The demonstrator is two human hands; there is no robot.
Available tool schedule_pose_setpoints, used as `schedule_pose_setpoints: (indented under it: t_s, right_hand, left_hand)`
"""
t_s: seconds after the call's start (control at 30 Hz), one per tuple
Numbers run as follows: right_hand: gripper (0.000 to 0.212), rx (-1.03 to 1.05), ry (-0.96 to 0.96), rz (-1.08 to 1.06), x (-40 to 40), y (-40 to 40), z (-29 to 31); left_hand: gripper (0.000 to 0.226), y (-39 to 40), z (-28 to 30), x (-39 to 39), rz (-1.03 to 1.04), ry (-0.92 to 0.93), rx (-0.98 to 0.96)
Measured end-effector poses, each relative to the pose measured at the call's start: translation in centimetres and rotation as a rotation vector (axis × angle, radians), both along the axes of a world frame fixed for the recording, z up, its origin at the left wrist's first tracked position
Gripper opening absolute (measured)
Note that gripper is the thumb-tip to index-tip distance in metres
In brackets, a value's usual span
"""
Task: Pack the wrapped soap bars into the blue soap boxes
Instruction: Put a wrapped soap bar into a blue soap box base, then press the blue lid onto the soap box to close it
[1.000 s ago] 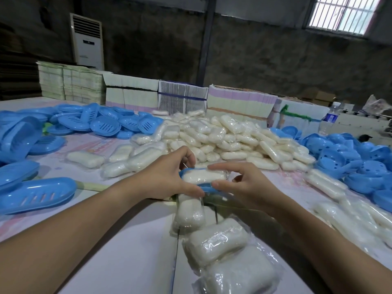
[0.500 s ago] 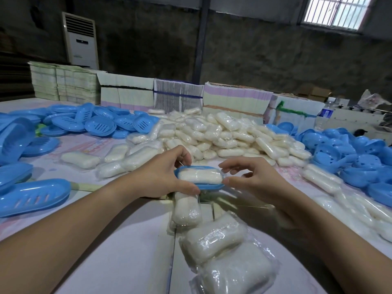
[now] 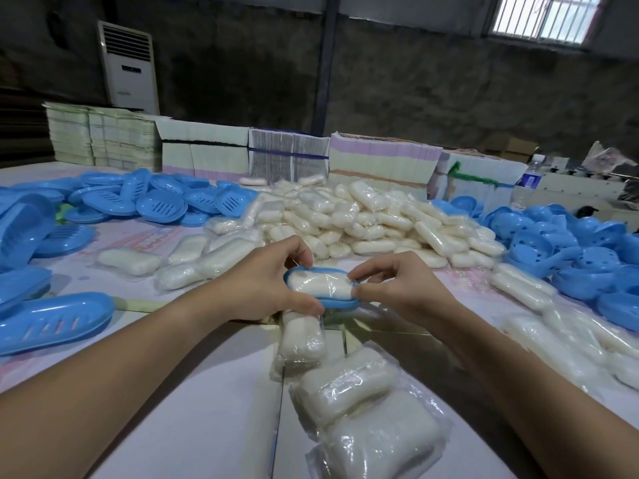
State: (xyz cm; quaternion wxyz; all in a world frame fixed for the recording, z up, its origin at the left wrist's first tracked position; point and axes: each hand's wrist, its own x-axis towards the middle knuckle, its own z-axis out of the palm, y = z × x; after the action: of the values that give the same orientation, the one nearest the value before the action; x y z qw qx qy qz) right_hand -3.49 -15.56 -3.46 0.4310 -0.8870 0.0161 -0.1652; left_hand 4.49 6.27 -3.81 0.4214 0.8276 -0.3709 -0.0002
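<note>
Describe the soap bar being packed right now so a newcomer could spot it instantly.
Start at the big heap of wrapped soap bars mid-table, then come toward the camera to the two hands. Between them sits one wrapped bar, the only one lying in a blue soap box.

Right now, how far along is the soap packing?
Barely begun, apparently: no closed, packed box is visible. In hand: the left hand holds a blue box half while the right hand pinches the wrapper of the soap bar lying in it. Left: the big soap pile and loose blue box halves.
</note>
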Motion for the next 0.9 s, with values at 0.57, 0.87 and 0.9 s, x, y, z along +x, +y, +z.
schedule_pose_setpoints:
  t_s: [0.57,0.87,0.9]
  right_hand:
    - [0.014,-0.014,-0.144,-0.255,-1.2,-4.3,2.0]
    - [0.048,-0.507,0.126,-0.896,-3.9,-19.3,3.8]
    - [0.051,-0.58,0.216,-0.958,-4.7,-20.8,3.6]
  left_hand:
    - [0.059,-1.6,-1.1,-1.4,-0.05,-0.006,-0.075]
    - [0.069,-1.9,-2.2,-0.3,-0.033,-0.079,-0.059]
    - [0.072,-1.9,-2.3,-0.2,-0.03,-0.082,-0.062]
